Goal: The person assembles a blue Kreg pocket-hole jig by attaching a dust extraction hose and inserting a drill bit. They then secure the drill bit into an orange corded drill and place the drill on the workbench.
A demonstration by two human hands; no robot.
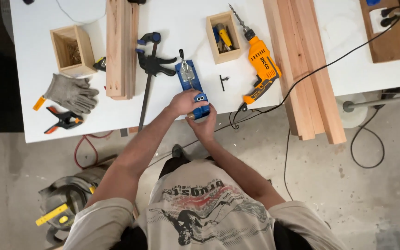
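Both hands meet at the near edge of the white worktop (33, 125) on a blue drilling jig (193, 85). The left hand (184, 102) lies over the jig's near end, its fingers curled down around the blue block, while the right hand (204, 124) comes up from below the edge, its fingers pinching the same end together with what looks like a small piece of wood, mostly hidden. Beyond the fingers the jig's silver toggle clamp (186, 70) lies on top of the blue body. Just left of the fingers a black bar clamp (151, 65) lies unused, and further left a stack of boards (121, 46). To the right of the fingers the orange power drill (261, 69) rests on the worktop, untouched, with a small box of bits (224, 37) beside it and long planks (302, 65) past that. So the jig seems to be in the positioning stage, with drilling not begun.
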